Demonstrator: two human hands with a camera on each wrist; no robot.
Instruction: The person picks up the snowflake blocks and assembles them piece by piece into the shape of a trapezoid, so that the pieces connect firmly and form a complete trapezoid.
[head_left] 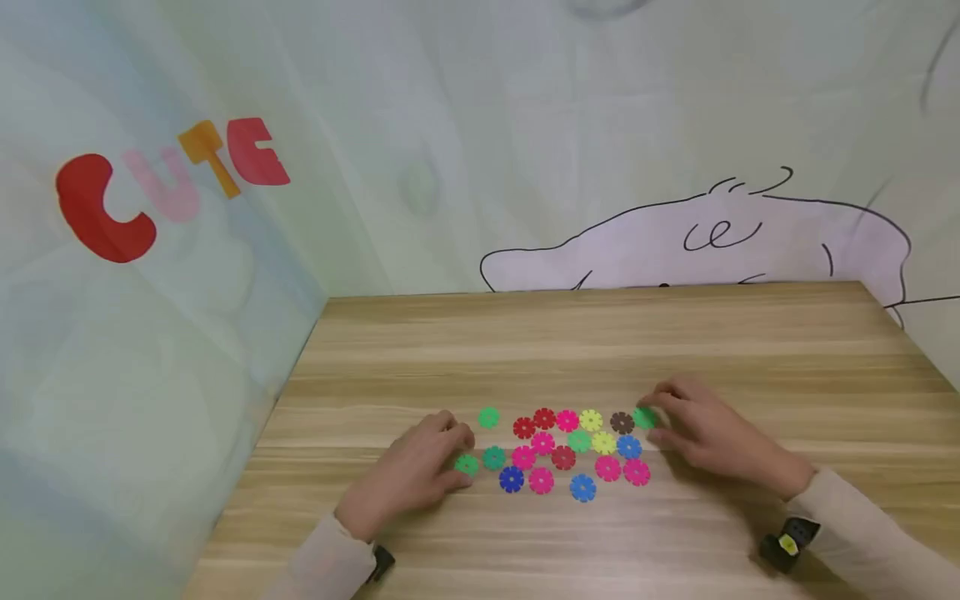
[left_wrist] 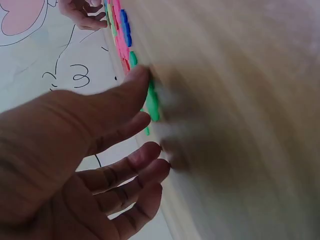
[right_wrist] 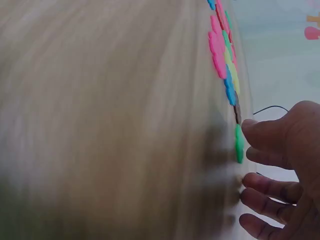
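Note:
Colourful flower-shaped plastic discs with notched rims lie flat in a loose cluster on the wooden table. My left hand (head_left: 414,467) rests at the cluster's left end, thumb and index finger spread around the edge of a green disc (left_wrist: 153,102). At the right end my right hand (head_left: 697,429) has its thumb and index fingertips on either side of another green disc (right_wrist: 239,143). Both hands have loosely bent fingers, the other fingertips close over the table. Nearest the left hand is a teal disc (head_left: 493,457); a brown disc (head_left: 622,422) lies beside the right hand's green one.
Pink, red, yellow and blue discs fill the space between the hands, among them a dark blue disc (head_left: 512,479) and a lighter blue disc (head_left: 582,488) at the front. The wooden table (head_left: 585,342) meets a printed cloth backdrop (head_left: 390,167) behind and at left.

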